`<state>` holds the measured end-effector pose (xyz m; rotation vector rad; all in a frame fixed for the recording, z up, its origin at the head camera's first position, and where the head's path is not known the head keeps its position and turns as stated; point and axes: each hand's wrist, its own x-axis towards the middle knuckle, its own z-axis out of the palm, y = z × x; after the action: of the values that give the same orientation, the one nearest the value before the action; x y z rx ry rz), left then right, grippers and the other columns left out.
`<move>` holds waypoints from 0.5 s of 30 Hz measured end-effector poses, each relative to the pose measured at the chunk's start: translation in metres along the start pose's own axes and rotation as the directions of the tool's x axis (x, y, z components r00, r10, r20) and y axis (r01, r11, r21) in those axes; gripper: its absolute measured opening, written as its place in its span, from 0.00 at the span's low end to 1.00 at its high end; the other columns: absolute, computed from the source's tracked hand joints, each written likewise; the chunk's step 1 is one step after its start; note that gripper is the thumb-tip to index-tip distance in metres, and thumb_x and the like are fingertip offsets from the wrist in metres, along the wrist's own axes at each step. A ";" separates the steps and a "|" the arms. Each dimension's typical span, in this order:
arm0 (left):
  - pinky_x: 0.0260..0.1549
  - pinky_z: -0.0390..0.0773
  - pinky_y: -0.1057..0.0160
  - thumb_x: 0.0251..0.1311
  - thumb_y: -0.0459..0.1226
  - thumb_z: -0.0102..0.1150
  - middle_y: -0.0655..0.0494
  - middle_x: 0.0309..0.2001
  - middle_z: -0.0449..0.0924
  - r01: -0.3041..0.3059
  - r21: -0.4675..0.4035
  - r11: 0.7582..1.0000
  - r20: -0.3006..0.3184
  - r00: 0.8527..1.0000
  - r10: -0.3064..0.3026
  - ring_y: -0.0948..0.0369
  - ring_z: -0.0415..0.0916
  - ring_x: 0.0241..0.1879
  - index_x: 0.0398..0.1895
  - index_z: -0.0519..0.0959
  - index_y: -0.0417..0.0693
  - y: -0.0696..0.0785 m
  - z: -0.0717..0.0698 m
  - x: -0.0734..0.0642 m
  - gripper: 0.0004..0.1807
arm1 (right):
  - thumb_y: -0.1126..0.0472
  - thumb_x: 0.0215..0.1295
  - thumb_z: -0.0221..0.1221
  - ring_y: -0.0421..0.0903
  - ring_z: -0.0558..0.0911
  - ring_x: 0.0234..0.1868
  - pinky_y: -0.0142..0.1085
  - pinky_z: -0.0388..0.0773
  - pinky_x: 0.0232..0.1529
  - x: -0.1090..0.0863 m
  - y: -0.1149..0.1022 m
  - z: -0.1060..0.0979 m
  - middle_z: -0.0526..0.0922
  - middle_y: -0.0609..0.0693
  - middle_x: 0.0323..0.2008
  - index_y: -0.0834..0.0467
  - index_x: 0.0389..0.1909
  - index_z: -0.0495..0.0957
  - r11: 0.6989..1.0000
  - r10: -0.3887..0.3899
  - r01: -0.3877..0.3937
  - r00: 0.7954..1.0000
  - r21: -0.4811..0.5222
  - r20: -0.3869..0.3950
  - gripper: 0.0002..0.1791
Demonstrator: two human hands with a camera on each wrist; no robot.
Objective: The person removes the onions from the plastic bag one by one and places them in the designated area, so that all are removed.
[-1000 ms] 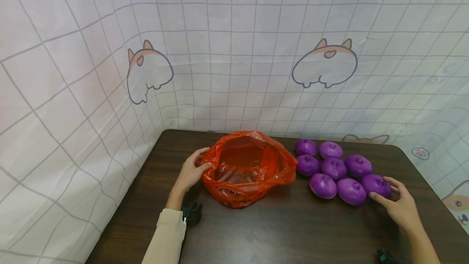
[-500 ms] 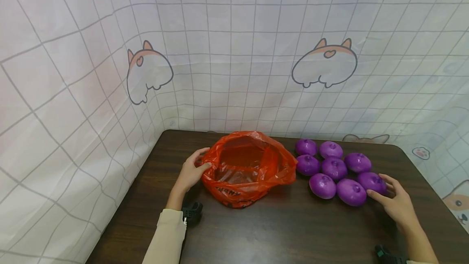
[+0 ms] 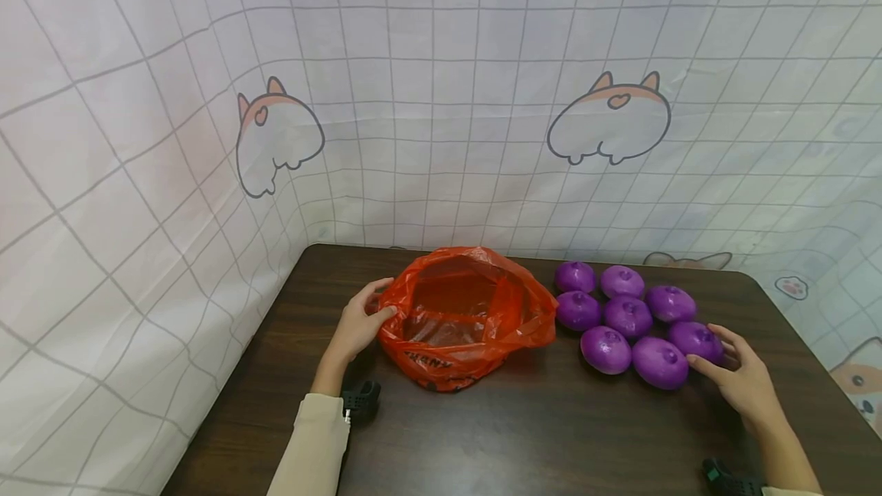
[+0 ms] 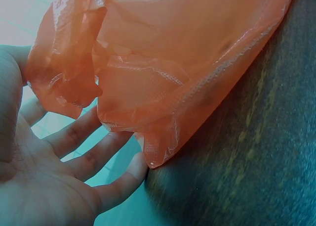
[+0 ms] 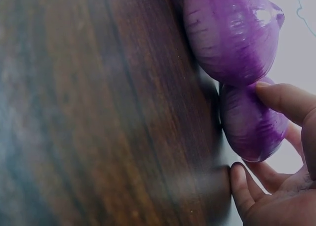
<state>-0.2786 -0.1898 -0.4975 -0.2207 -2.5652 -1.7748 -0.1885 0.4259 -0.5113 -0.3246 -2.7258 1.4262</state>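
A red plastic bag (image 3: pixel 448 362) stands with its mouth wide on the table. My left hand (image 3: pixel 360 325) holds the bag's left rim, thumb on the near side; in the left wrist view the fingers (image 4: pixel 81 137) spread behind the thin plastic. Several glossy purple onions (image 3: pixel 627 317) sit in a cluster right of the bag. At the cluster's right end my right hand (image 3: pixel 742 381) grips one onion (image 3: pixel 696 341) between thumb and fingers. In the right wrist view the thumb (image 5: pixel 284 98) lies on that onion (image 5: pixel 249 119), while its far side is hidden. A larger-looking onion (image 5: pixel 232 35) touches it.
The dark wooden table (image 3: pixel 524 435) has a rounded far edge against a white grid-patterned cloth (image 3: pixel 441 98), which also hangs along the left side. Black wrist devices (image 3: pixel 361 400) sit on both forearms.
My right hand has shifted slightly left and away from me, and the gripped onion has slid with it against its neighbours. My left hand and the bag have stayed nearly still.
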 end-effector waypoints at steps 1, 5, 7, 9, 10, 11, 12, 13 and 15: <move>0.46 0.84 0.52 0.69 0.37 0.62 0.42 0.62 0.79 -0.002 0.000 1.000 0.000 1.000 0.002 0.46 0.77 0.55 0.72 0.71 0.60 0.000 0.000 0.000 0.29 | 0.43 0.71 0.62 0.75 0.61 0.68 0.19 0.68 0.34 0.000 0.000 0.000 0.53 0.78 0.74 0.52 0.83 0.47 1.000 -0.002 0.002 1.000 0.005 0.003 0.49; 0.47 0.84 0.51 0.69 0.37 0.62 0.42 0.62 0.79 0.001 0.000 1.000 0.001 1.000 -0.001 0.46 0.77 0.55 0.72 0.71 0.60 0.000 0.000 0.000 0.28 | 0.43 0.71 0.62 0.75 0.61 0.67 0.19 0.69 0.34 0.001 0.002 0.000 0.53 0.78 0.74 0.52 0.83 0.47 1.000 -0.007 0.007 1.000 0.005 0.004 0.48; 0.47 0.84 0.51 0.69 0.37 0.62 0.42 0.62 0.79 0.003 0.001 1.000 0.000 1.000 -0.003 0.46 0.77 0.56 0.71 0.71 0.60 0.001 0.000 -0.001 0.28 | 0.43 0.71 0.62 0.73 0.62 0.66 0.19 0.69 0.34 0.001 0.002 0.000 0.54 0.78 0.74 0.51 0.83 0.47 1.000 -0.007 0.007 1.000 0.000 0.003 0.48; 0.47 0.84 0.51 0.69 0.37 0.62 0.43 0.62 0.79 0.005 0.002 1.000 0.000 1.000 -0.005 0.46 0.77 0.56 0.71 0.71 0.61 0.002 0.000 -0.001 0.28 | 0.43 0.71 0.62 0.71 0.63 0.65 0.19 0.69 0.34 0.001 0.002 0.000 0.55 0.77 0.74 0.51 0.83 0.47 1.000 -0.008 0.008 1.000 -0.008 0.000 0.48; 0.47 0.84 0.51 0.69 0.37 0.62 0.43 0.62 0.79 0.004 0.002 1.000 -0.001 1.000 -0.004 0.46 0.77 0.56 0.71 0.71 0.61 0.002 0.000 -0.001 0.28 | 0.43 0.70 0.62 0.70 0.64 0.64 0.20 0.70 0.34 0.001 0.002 0.000 0.55 0.77 0.74 0.51 0.83 0.47 1.000 -0.007 0.007 1.000 -0.012 -0.001 0.48; 0.47 0.84 0.51 0.69 0.37 0.62 0.43 0.62 0.79 0.003 0.002 1.000 -0.002 1.000 -0.003 0.46 0.77 0.56 0.71 0.72 0.61 0.002 0.000 -0.001 0.28 | 0.43 0.70 0.62 0.69 0.64 0.64 0.20 0.70 0.35 0.001 0.002 0.000 0.55 0.76 0.74 0.50 0.83 0.48 1.000 -0.006 0.006 1.000 -0.014 -0.002 0.48; 0.47 0.84 0.51 0.69 0.37 0.62 0.43 0.62 0.78 0.002 0.002 1.000 -0.002 1.000 -0.002 0.46 0.77 0.56 0.71 0.71 0.61 0.002 0.000 -0.001 0.28 | 0.43 0.70 0.62 0.68 0.64 0.63 0.20 0.70 0.35 0.001 0.002 -0.001 0.56 0.76 0.74 0.50 0.83 0.48 1.000 -0.005 0.005 1.000 -0.017 -0.003 0.48; 0.47 0.84 0.51 0.69 0.37 0.62 0.43 0.62 0.78 0.000 0.003 1.000 -0.003 1.000 0.000 0.46 0.76 0.56 0.71 0.72 0.61 0.002 0.000 -0.001 0.28 | 0.43 0.70 0.62 0.67 0.64 0.63 0.20 0.70 0.36 0.001 0.001 -0.001 0.56 0.76 0.74 0.49 0.83 0.48 1.000 -0.002 0.002 1.000 -0.018 -0.005 0.48; 0.47 0.84 0.51 0.68 0.37 0.63 0.43 0.62 0.78 -0.002 0.008 1.000 -0.007 1.000 0.002 0.46 0.76 0.56 0.71 0.72 0.61 0.002 0.000 -0.002 0.28 | 0.43 0.70 0.62 0.65 0.65 0.64 0.21 0.69 0.37 0.001 0.000 -0.002 0.55 0.76 0.74 0.48 0.83 0.47 1.000 0.001 -0.001 1.000 -0.010 -0.004 0.48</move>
<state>-0.2767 -0.1891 -0.4954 -0.2166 -2.5660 -1.7604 -0.1888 0.4275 -0.5106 -0.3296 -2.7307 1.4112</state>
